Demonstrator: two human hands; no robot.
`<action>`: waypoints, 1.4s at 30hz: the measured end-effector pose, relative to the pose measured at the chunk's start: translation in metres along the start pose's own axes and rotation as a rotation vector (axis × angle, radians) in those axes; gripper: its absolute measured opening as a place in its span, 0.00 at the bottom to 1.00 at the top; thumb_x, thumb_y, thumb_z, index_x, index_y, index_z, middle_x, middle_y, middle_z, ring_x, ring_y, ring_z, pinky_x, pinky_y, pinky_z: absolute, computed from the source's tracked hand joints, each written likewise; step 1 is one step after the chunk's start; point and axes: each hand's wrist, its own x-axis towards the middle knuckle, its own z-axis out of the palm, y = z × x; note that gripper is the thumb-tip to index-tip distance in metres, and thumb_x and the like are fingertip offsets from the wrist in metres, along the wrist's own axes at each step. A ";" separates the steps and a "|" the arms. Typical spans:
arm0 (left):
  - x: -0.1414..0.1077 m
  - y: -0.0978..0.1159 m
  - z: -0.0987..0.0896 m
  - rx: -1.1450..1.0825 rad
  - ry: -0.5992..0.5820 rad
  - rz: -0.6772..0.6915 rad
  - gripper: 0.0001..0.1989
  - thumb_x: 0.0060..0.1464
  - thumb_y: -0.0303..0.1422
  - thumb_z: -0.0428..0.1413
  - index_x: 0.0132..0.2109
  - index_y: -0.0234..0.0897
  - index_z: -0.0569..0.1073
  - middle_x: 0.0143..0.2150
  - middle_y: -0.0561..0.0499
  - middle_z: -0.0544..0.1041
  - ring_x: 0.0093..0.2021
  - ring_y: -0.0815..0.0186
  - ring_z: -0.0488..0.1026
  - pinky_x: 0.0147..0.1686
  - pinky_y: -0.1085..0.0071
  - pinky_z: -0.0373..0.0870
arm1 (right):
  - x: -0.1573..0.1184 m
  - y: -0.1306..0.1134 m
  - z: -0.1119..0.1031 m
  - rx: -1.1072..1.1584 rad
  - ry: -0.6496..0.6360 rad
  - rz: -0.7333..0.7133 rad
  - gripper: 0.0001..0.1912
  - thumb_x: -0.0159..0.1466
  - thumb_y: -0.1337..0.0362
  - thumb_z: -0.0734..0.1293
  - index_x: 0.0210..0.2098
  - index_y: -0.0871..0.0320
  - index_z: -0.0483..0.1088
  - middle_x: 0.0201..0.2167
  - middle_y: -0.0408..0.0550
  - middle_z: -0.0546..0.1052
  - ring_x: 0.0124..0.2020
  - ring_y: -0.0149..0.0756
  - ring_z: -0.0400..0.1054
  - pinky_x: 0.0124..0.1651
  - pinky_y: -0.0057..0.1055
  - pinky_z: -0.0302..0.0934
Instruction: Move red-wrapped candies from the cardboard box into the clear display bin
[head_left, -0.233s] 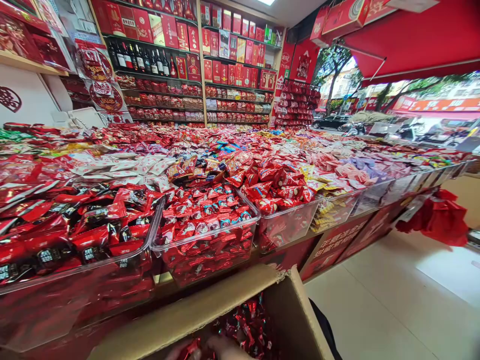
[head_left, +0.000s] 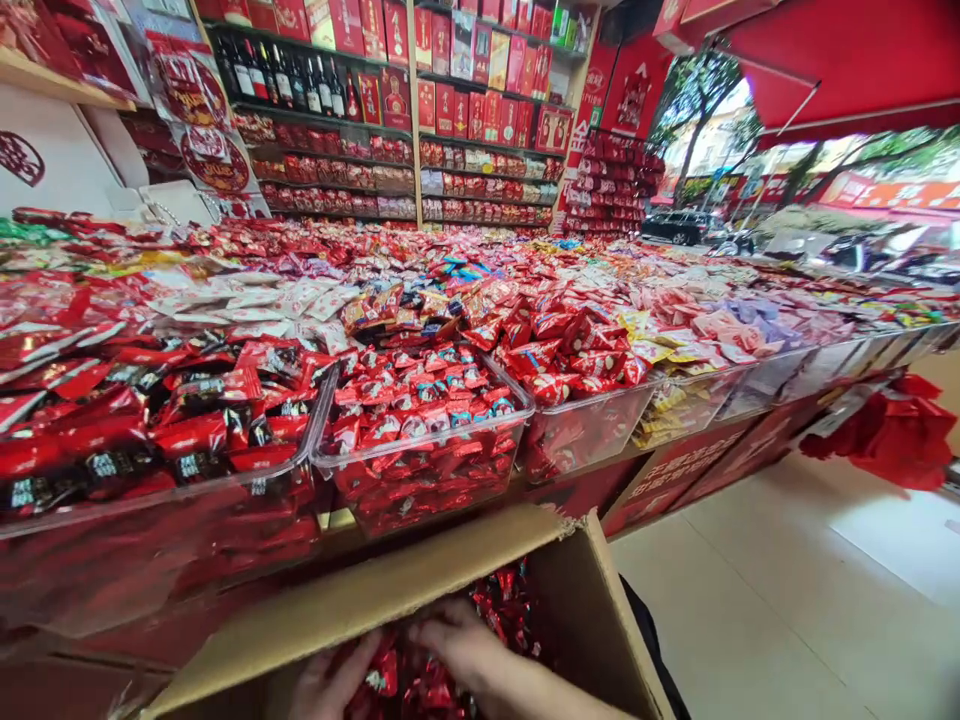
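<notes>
An open cardboard box (head_left: 622, 610) at the bottom centre holds red wrapped candies (head_left: 514, 600). Inside it, my left hand (head_left: 337, 680) has its fingers curved against the candies, at the left. My right hand (head_left: 457, 640) reaches in from the lower right, its fingers bent over the candies and partly in shadow. A few red pieces lie between the two hands. Just beyond the box stands a clear plastic bin (head_left: 424, 450) heaped with small red candies.
Dark-red wrapped sweets (head_left: 187, 440) fill a bin at the left. More bins run right, one with red packets (head_left: 585, 355). Shelves with bottles (head_left: 285, 80) and red boxes stand behind. Red bags (head_left: 892, 430) hang at the right above a tiled floor (head_left: 750, 590).
The view has tipped downward, so more of the box interior shows. Both hands show more fully inside the box, and the right forearm has come into view.
</notes>
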 end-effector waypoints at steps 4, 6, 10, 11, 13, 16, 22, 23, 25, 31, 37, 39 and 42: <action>-0.015 0.000 0.011 -0.060 -0.068 -0.047 0.15 0.31 0.34 0.63 0.32 0.38 0.71 0.18 0.62 0.72 0.13 0.78 0.62 0.10 0.83 0.53 | -0.009 -0.001 -0.002 0.145 -0.107 -0.114 0.19 0.40 0.59 0.70 0.32 0.59 0.69 0.29 0.42 0.73 0.33 0.31 0.65 0.40 0.28 0.56; -0.018 -0.002 0.012 -0.095 -0.105 -0.048 0.14 0.31 0.34 0.63 0.30 0.37 0.71 0.17 0.63 0.70 0.11 0.80 0.57 0.08 0.83 0.50 | -0.010 0.002 -0.001 0.158 -0.078 -0.084 0.18 0.39 0.58 0.71 0.27 0.60 0.68 0.24 0.40 0.72 0.28 0.29 0.64 0.37 0.27 0.56; -0.020 0.001 0.010 -0.153 -0.119 -0.056 0.13 0.31 0.34 0.63 0.28 0.37 0.72 0.19 0.62 0.71 0.12 0.80 0.57 0.09 0.82 0.52 | -0.008 0.003 0.001 0.228 -0.060 -0.022 0.18 0.38 0.59 0.71 0.25 0.60 0.64 0.18 0.38 0.69 0.20 0.25 0.60 0.29 0.26 0.55; -0.019 0.002 0.009 -0.158 -0.125 -0.055 0.12 0.32 0.34 0.63 0.28 0.37 0.72 0.20 0.61 0.72 0.12 0.80 0.57 0.09 0.82 0.52 | -0.008 0.002 0.001 0.247 -0.067 -0.005 0.18 0.37 0.59 0.71 0.24 0.60 0.64 0.18 0.38 0.69 0.18 0.25 0.60 0.26 0.26 0.55; -0.018 0.004 0.007 -0.161 -0.133 -0.037 0.12 0.32 0.33 0.62 0.29 0.36 0.72 0.23 0.60 0.73 0.14 0.80 0.58 0.10 0.82 0.52 | -0.008 -0.001 -0.001 0.270 -0.082 0.004 0.18 0.37 0.58 0.71 0.24 0.60 0.63 0.18 0.38 0.69 0.17 0.25 0.59 0.22 0.25 0.54; -0.016 0.004 0.005 -0.136 -0.138 0.006 0.11 0.34 0.31 0.62 0.30 0.36 0.73 0.27 0.58 0.74 0.16 0.80 0.59 0.11 0.82 0.52 | -0.011 -0.007 -0.006 0.199 -0.068 -0.141 0.13 0.43 0.60 0.68 0.25 0.60 0.66 0.20 0.40 0.70 0.20 0.27 0.61 0.26 0.26 0.57; -0.013 -0.003 0.002 0.033 -0.078 0.236 0.08 0.35 0.31 0.61 0.29 0.38 0.74 0.28 0.56 0.76 0.26 0.71 0.67 0.21 0.78 0.62 | -0.013 -0.014 -0.011 0.186 -0.015 -0.273 0.09 0.49 0.63 0.65 0.29 0.61 0.69 0.25 0.44 0.73 0.24 0.29 0.64 0.28 0.26 0.58; -0.012 -0.003 0.002 0.072 -0.057 0.298 0.07 0.34 0.30 0.60 0.27 0.38 0.74 0.27 0.56 0.76 0.29 0.70 0.68 0.27 0.77 0.63 | -0.013 -0.014 -0.011 0.240 -0.032 -0.194 0.09 0.49 0.63 0.64 0.29 0.62 0.68 0.22 0.44 0.73 0.19 0.27 0.62 0.24 0.25 0.56; -0.012 -0.004 0.001 0.156 -0.029 0.395 0.06 0.33 0.26 0.60 0.24 0.39 0.75 0.25 0.57 0.76 0.31 0.69 0.68 0.35 0.77 0.61 | -0.014 -0.015 -0.010 0.351 -0.067 -0.052 0.11 0.51 0.61 0.62 0.31 0.62 0.67 0.19 0.43 0.72 0.13 0.24 0.57 0.17 0.22 0.51; -0.011 -0.006 -0.001 0.293 -0.025 0.433 0.07 0.30 0.24 0.58 0.21 0.40 0.75 0.19 0.58 0.74 0.24 0.71 0.65 0.29 0.77 0.60 | -0.015 -0.013 -0.011 0.354 -0.031 -0.069 0.20 0.43 0.62 0.69 0.35 0.63 0.67 0.29 0.47 0.73 0.21 0.28 0.63 0.17 0.22 0.54; -0.014 -0.006 0.003 0.179 -0.052 0.253 0.08 0.32 0.32 0.59 0.26 0.38 0.73 0.23 0.57 0.73 0.19 0.73 0.63 0.19 0.77 0.60 | -0.006 -0.003 -0.011 0.246 0.063 -0.216 0.19 0.42 0.64 0.69 0.35 0.61 0.68 0.36 0.48 0.73 0.35 0.37 0.66 0.36 0.31 0.60; -0.019 -0.005 0.007 0.119 -0.050 0.177 0.12 0.32 0.36 0.60 0.29 0.37 0.72 0.22 0.57 0.71 0.15 0.75 0.58 0.11 0.79 0.53 | -0.004 0.000 -0.010 0.176 0.149 -0.249 0.19 0.43 0.64 0.69 0.36 0.60 0.68 0.36 0.47 0.73 0.39 0.38 0.65 0.42 0.32 0.58; -0.023 -0.004 0.011 0.076 -0.029 0.115 0.15 0.32 0.38 0.61 0.30 0.36 0.70 0.20 0.59 0.70 0.12 0.79 0.51 0.10 0.82 0.47 | -0.002 0.001 -0.010 0.031 0.198 -0.195 0.17 0.45 0.64 0.67 0.36 0.60 0.68 0.32 0.46 0.74 0.36 0.37 0.66 0.39 0.32 0.59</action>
